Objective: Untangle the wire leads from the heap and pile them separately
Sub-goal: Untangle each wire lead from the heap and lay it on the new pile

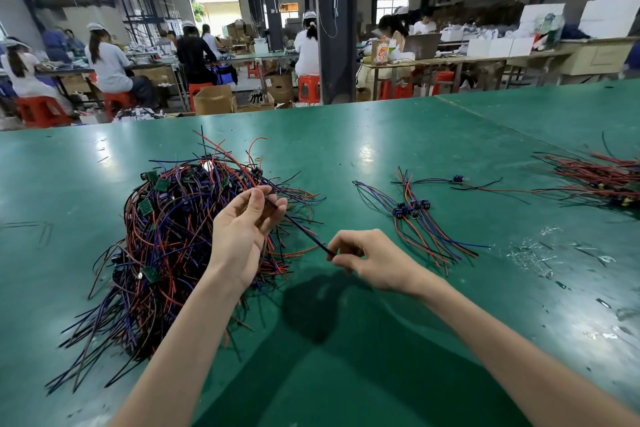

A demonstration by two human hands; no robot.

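Over the near part of the green table (363, 350), your left hand (239, 232) is raised with its palm turned toward you, thumb and fingertips pinched on the upper end of a dark wire lead (301, 228). Your right hand (374, 263) sits lower and to the right, just above the tabletop. Its fingers are curled and pinch the lower end of that same lead, so the lead runs straight on a slant from one hand down to the other. Both hands are clamped on it.

Beneath and behind your left hand lies the heap (166, 229), a tangled mound of red, blue and black wires with small green circuit boards (151, 176) caught in it and loose ends splaying toward you on the left. Whether the held lead is fully clear of the tangle cannot be told.

Right of your hands and a little farther off, a small pile (420, 222) of separated leads lies flat, its blue connectors (401, 211) clustered together and the wires fanned out. Just beyond it a single lead (459, 179) lies on its own. Pale scraps (533, 255) are scattered on the table farther right, and at the far right edge sits a larger bundle (602, 180) of red and black leads.

Past the table, workers (110, 62) sit on red stools (308, 87) at long benches, with cardboard boxes (213, 99) on the floor and a dark pillar (336, 28) between them.
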